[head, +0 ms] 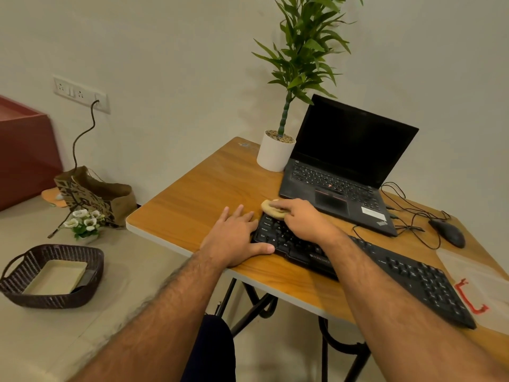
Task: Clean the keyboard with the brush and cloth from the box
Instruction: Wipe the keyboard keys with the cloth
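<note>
Head view: left hand [234, 238] flat, fingers spread, holding nothing, pressed at left end of keyboard [385, 271]. Right hand [301, 219] curled around tan brush [271, 209], over keys just beside left hand.

Wood-topped folding table [198, 188] on black legs: black full-size keyboard [399, 274] along the near edge, open black laptop [338, 188] behind it, white plant pot [274, 155], black wired mouse [447, 232], clear red-trimmed pouch [479, 285].
</note>
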